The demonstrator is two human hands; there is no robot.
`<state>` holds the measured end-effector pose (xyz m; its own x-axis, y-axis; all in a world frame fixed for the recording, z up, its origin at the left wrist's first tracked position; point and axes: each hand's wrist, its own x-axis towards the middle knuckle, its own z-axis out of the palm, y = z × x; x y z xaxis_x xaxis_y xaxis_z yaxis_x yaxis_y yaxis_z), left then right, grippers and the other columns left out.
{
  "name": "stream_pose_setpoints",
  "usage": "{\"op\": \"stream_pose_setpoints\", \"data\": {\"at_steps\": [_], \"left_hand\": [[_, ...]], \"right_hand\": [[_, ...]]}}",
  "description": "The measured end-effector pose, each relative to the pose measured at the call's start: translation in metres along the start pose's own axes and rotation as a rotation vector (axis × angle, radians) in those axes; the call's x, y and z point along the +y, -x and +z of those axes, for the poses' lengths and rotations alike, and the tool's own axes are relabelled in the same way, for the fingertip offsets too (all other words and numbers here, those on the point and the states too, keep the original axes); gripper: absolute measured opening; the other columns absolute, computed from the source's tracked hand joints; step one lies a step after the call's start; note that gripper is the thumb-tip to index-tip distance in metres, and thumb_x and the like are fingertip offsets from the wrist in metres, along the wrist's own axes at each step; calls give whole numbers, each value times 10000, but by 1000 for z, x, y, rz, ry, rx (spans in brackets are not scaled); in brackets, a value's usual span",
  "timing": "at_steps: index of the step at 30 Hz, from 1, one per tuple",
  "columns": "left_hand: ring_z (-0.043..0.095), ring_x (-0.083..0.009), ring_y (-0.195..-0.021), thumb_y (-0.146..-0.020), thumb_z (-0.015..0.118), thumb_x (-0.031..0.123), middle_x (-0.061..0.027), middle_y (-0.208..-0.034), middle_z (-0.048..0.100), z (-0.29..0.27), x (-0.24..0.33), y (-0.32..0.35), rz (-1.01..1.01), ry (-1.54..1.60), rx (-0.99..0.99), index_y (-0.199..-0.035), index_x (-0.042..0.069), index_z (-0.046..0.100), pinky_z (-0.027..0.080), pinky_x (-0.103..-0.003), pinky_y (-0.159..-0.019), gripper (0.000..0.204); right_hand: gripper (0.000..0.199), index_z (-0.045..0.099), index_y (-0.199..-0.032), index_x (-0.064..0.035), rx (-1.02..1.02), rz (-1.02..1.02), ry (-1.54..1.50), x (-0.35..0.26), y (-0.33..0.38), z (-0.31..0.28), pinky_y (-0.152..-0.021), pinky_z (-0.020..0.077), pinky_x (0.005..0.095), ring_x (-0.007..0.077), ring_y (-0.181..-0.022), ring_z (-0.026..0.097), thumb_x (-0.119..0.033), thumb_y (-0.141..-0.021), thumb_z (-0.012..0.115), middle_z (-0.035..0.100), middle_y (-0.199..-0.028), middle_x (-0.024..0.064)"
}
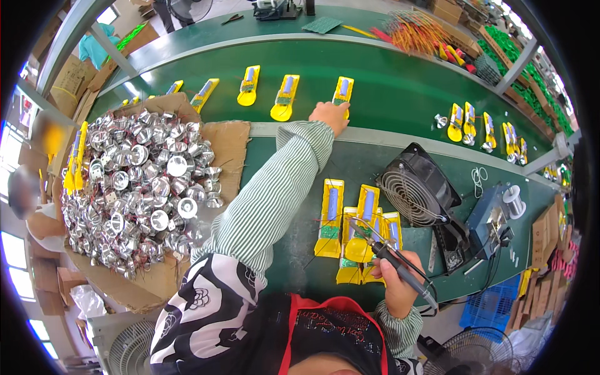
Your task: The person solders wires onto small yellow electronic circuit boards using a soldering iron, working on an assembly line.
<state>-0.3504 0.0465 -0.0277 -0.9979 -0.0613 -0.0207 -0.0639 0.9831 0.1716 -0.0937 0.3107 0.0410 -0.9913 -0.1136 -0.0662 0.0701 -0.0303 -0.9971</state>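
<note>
My left hand (331,117) reaches out to the green belt, its fingers closed on the near end of a yellow flashlight housing (343,89) with a blue battery and a green circuit board inside. In my right hand (400,281) is a soldering iron (403,267) with a dark handle, its tip pointing up and left over a group of yellow housings. Within that group, one open housing (329,219) lies at the left and another (367,209) rests on top of others. Thin wires stick out of them. The fingertips of my right hand are partly hidden.
Left, a cardboard tray (228,147) holds a heap of silver reflectors (140,181). A black fan (419,187), a blue soldering station (490,222) and a solder spool (514,201) stand right. More housings (285,98) lie along the belt (387,106); a metal rail (406,139) borders it.
</note>
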Motion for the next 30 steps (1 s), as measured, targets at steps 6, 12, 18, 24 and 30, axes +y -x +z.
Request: {"op": "stream_pose_setpoints", "data": {"at_steps": [6, 12, 18, 24, 30], "left_hand": [[601, -319, -872, -799, 560, 305, -184, -923, 578, -35, -19, 52, 80, 31, 59, -1262, 173, 481, 489, -409, -784, 488], [576, -326, -773, -789, 587, 239, -170, -902, 540, -65, -51, 194, 142, 55, 175, -1263, 173, 469, 475, -415, -675, 493], [563, -329, -861, -762, 630, 211, -158, -1037, 524, -67, -41, 338, -14, 75, -4, -1290, 170, 438, 485, -397, -730, 564], [527, -292, -917, -724, 660, 211, -134, -1079, 518, -51, -43, 373, 73, -5, 70, -1242, 159, 472, 494, -375, -718, 554], [562, -324, -767, -774, 582, 147, -126, -795, 577, -108, -114, 365, -139, 12, 227, -890, 57, 596, 454, -424, -657, 147]], "right_hand": [[185, 511, -947, 64, -9, -2, 5, 0, -2, 2, -604, 544, 276, 182, -644, 649, 30, -790, 602, 645, -792, 176], [197, 506, -959, 58, -17, -49, -31, 2, 4, 2, -570, 534, 268, 175, -608, 637, 14, -792, 602, 644, -789, 179], [202, 510, -970, 58, -112, -89, -33, -1, 15, 9, -567, 529, 270, 174, -617, 635, 18, -792, 596, 648, -800, 169], [219, 517, -995, 68, -254, -45, -60, -4, 27, 26, -582, 530, 270, 176, -637, 637, 27, -796, 598, 648, -814, 173], [211, 517, -994, 72, -284, -17, -32, -2, 34, 36, -588, 532, 267, 169, -637, 630, 25, -803, 593, 645, -828, 170]]}}
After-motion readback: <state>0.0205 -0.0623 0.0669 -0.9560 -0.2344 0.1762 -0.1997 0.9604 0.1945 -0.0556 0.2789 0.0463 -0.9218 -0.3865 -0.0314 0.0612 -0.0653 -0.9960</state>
